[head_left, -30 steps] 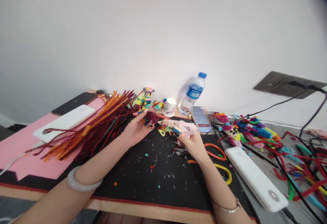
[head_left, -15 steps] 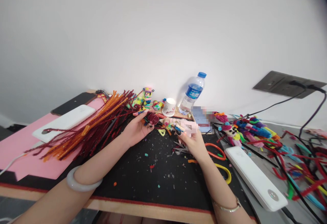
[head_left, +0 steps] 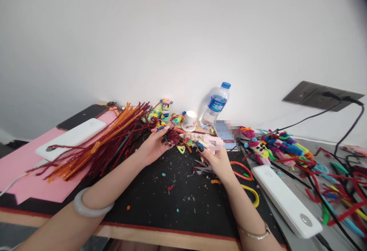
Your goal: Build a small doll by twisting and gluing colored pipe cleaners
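Observation:
My left hand (head_left: 156,144) pinches a dark red pipe-cleaner coil (head_left: 173,136) at the middle of the black mat; small blue and pink parts show beside it, partly hidden by the fingers. My right hand (head_left: 216,158) is closed round a pale pink glue gun (head_left: 214,142), which points left toward the coil. Whether its tip touches the coil I cannot tell. Below the glue gun, scissors (head_left: 243,171) with orange and yellow handles lie with their blades apart, partly under my right wrist.
Orange and dark red pipe cleaners (head_left: 114,140) lie at left across a white power bank (head_left: 71,138). Behind the hands stand a paper cup (head_left: 189,120), a water bottle (head_left: 215,106) and a pipe-cleaner figure (head_left: 165,107). Another white device (head_left: 286,201) and pipe-cleaner dolls (head_left: 259,147) lie right.
The dark red coil has turned a little in my left hand and moved slightly right, nearer the glue gun. My right hand has hardly moved.

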Available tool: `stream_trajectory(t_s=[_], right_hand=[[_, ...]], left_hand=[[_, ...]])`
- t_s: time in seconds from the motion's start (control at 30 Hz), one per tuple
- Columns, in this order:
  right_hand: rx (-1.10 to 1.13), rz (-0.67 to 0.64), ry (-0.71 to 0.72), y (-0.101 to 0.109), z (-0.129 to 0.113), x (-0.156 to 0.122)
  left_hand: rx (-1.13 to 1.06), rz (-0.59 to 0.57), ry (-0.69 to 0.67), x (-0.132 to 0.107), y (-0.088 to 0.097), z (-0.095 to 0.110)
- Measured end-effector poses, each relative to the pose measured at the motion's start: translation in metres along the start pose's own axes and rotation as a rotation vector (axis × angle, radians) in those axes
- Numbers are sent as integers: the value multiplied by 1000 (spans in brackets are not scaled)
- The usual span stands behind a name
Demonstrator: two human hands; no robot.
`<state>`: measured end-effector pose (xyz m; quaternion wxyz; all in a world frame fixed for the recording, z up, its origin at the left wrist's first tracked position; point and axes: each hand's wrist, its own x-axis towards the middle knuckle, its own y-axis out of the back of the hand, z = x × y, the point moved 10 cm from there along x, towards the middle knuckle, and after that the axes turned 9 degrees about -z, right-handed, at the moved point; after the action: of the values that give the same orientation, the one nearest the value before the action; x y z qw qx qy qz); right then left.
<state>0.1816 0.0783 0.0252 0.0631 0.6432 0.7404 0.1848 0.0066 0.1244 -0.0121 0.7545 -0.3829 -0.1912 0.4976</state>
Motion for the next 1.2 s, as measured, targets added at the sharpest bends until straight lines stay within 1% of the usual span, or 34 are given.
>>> stream_trajectory(t_s=[0.2,0.4,0.63,0.8,1.03,1.2], right_hand=[[12,-13,35,-1,-2,0],[-44,0,38,-1,-3,-1],[-110,9,70,-1,-9,-1],[-136,-21,55,-4,-10,0],[-162,-8,42,-3,-6,0],[-115,8,52,0,-5,0]], left_hand=[[71,19,-45,1,2,2],[122,-27,-124,3,1,7],[143,1,-192,2,2,14],[136,20,-212,2,4,17],[146,20,-216,2,5,17],[148,23,-214,2,4,17]])
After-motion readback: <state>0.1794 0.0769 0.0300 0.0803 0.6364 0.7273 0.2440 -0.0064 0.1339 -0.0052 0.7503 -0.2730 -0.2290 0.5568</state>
